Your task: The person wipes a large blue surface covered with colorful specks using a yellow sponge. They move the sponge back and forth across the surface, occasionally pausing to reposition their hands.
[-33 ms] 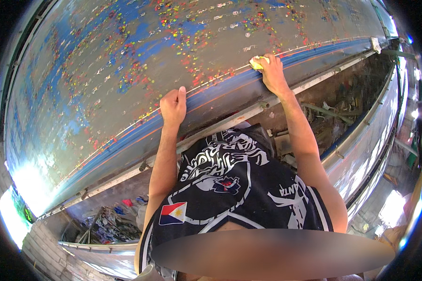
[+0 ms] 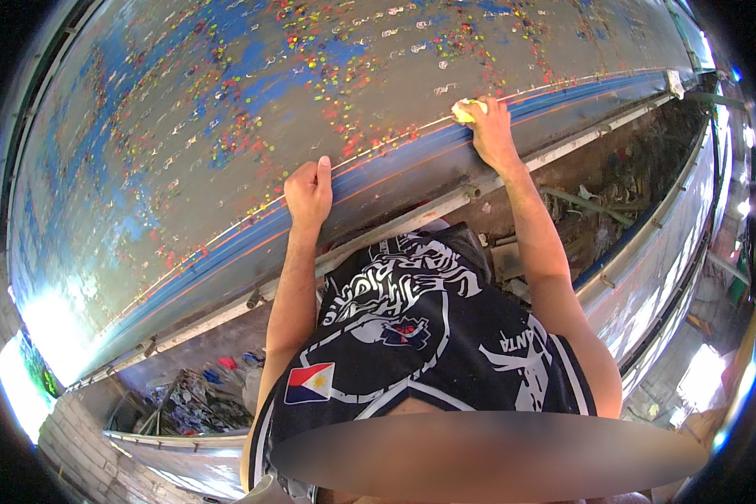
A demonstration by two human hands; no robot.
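A long, paint-splattered grey and blue table surface (image 2: pixel 378 101) slopes across the view, dotted with red, yellow and green specks and rows of small white marks. Near its closer edge, my right hand (image 2: pixel 495 139) is closed round a crumpled pale yellow cloth (image 2: pixel 466 110) pressed on the striped blue band. Further left, my left hand (image 2: pixel 308 195) lies on the same band as a fist with the thumb sticking out. Whatever its curled fingers may hold is hidden.
A pale metal rail (image 2: pixel 428 210) runs along the table's near side, with short pegs on it. Below lies a gap with scraps and debris (image 2: pixel 605 193). Another long table (image 2: pixel 655 252) stands to the right. A white piece (image 2: pixel 674 82) sits at the far right corner.
My right hand and the yellow cloth have shifted very slightly to the right. My left hand has barely moved, a touch to the left.
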